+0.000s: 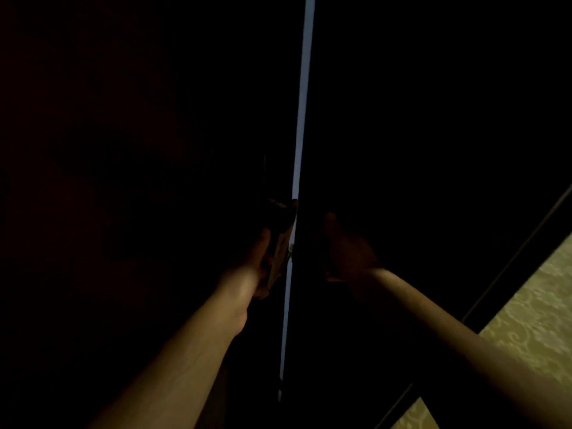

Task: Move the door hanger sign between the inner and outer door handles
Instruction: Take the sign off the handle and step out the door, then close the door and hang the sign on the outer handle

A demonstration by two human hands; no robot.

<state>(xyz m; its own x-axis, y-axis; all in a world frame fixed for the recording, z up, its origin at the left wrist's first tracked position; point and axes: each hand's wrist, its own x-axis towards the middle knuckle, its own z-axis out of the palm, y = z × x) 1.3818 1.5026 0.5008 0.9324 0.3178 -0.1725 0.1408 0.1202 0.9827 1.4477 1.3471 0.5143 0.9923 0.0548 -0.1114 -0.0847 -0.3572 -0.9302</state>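
Observation:
The scene is very dark. A door [154,150] stands slightly ajar, with a thin bright gap [301,119] running top to bottom at its edge. My left hand [258,261] is at the door edge, fingers curled on a pale flat card, the door hanger sign [280,255]. Just above it a dim handle [277,204] sticks out. My right hand [346,249] is raised to the right of the gap, palm toward the dark surface there; whether it touches or holds anything is hidden by the darkness.
A patterned yellowish wall or floor surface [532,311] shows at the lower right beyond a dark frame edge [510,261]. Everything else is black.

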